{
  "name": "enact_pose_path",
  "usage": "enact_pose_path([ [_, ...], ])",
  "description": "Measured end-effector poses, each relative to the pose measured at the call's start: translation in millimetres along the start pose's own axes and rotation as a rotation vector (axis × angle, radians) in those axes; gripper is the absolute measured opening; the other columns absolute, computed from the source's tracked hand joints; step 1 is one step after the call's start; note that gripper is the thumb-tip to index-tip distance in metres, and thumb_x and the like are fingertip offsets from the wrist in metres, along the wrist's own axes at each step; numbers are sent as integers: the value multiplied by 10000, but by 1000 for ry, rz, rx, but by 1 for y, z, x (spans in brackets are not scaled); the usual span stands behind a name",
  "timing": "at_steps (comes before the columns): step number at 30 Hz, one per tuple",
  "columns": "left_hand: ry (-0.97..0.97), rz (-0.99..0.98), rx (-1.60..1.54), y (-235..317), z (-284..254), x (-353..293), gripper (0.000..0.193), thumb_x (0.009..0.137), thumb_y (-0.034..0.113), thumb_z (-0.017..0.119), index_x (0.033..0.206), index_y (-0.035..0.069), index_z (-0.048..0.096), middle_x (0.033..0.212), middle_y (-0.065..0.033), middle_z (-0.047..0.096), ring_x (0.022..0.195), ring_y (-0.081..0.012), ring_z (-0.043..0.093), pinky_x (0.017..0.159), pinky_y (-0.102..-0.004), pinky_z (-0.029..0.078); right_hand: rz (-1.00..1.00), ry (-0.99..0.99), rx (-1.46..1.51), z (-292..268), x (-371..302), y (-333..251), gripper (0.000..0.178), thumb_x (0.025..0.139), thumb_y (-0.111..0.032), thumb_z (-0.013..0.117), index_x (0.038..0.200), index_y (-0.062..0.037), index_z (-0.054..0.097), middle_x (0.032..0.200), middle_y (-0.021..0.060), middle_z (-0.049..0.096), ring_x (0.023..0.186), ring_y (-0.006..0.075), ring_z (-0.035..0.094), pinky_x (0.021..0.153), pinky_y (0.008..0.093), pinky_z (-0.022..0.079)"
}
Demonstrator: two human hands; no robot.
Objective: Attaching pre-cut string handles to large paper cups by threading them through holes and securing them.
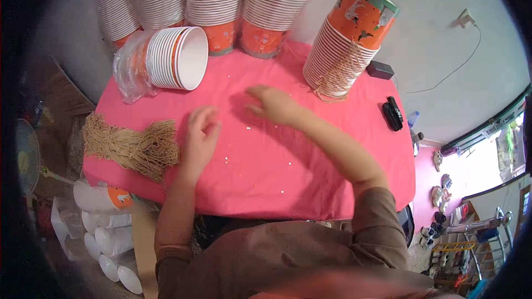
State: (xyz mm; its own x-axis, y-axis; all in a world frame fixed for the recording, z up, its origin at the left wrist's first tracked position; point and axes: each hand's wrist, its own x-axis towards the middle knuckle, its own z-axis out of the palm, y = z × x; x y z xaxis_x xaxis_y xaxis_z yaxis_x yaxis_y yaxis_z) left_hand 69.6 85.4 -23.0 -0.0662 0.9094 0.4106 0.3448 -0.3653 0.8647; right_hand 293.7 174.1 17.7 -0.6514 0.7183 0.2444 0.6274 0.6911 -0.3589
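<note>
My left hand (202, 135) is raised over the pink-covered table (249, 180), its fingers loosely bent and apart, with nothing visible in it. My right hand (272, 104) reaches in from the right above the table's middle; its fingers are parted and I see nothing held. Left of my left hand lies a bundle of tan cords (133, 147). Beyond it, a nested stack of white paper buckets (191, 58) rests on its side, partly in clear plastic. A tall stack of orange printed paper buckets (360, 14) stands beyond my right hand, with tan cords (346, 69) hanging down its side.
Tall plastic-wrapped bucket stacks (216, 0) line the back edge by the wall. At right sit a dark box (380, 70) and a black stapler-like tool (393, 114). More buckets (105, 196) lie below the left edge, near a fan (26, 155). Shoes (440, 196) stand on the floor at right.
</note>
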Motion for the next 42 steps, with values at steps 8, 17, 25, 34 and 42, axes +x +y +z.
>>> enact_pose_path([
  [8, 414, 321, 494, -27, -80, 88, 533, 870, 143, 611, 1364, 36, 440, 1449, -263, 340, 1363, -400, 304, 1122, -465, 242, -115, 349, 549, 91, 136, -81, 466, 872, -208, 619, 1253, 15, 472, 1111, 262, 599, 1054, 381, 589, 903, 421, 466],
  [17, 303, 76, 409, -62, -48, 94, 579, 1004, 288, 402, 1501, 75, 196, 1507, -357, 72, 1418, -471, 79, 1148, -486, 141, 77, 442, 546, 111, 157, -62, 215, 779, -166, 642, 811, 47, 654, 779, 280, 627, 757, 434, 629, 688, 497, 501],
  [25, 341, 4, 441, -46, -50, 95, 666, 970, 390, 474, 1500, 99, 195, 1504, -344, 110, 1393, -486, 165, 1119, -477, 251, -193, 257, 361, 74, 120, -40, 247, 815, -200, 679, 1004, -43, 667, 860, 197, 677, 763, 359, 663, 675, 432, 515],
  [34, 377, 55, 598, -41, -60, 87, 667, 922, 288, 563, 1472, 70, 256, 1492, -362, 117, 1388, -489, 177, 1113, -483, 265, -110, 238, -203, -11, 24, -72, 153, 811, -171, 618, 740, -41, 578, 671, 152, 620, 644, 343, 623, 601, 473, 490],
  [42, -166, 67, 867, 24, -67, -12, 322, 794, 144, 652, 1081, 7, 601, 1140, -181, 580, 1161, -377, 482, 1050, -513, 315, -184, 146, -261, -48, -63, -87, 126, 814, -160, 636, 826, -59, 562, 667, 104, 600, 655, 293, 622, 572, 425, 479],
])
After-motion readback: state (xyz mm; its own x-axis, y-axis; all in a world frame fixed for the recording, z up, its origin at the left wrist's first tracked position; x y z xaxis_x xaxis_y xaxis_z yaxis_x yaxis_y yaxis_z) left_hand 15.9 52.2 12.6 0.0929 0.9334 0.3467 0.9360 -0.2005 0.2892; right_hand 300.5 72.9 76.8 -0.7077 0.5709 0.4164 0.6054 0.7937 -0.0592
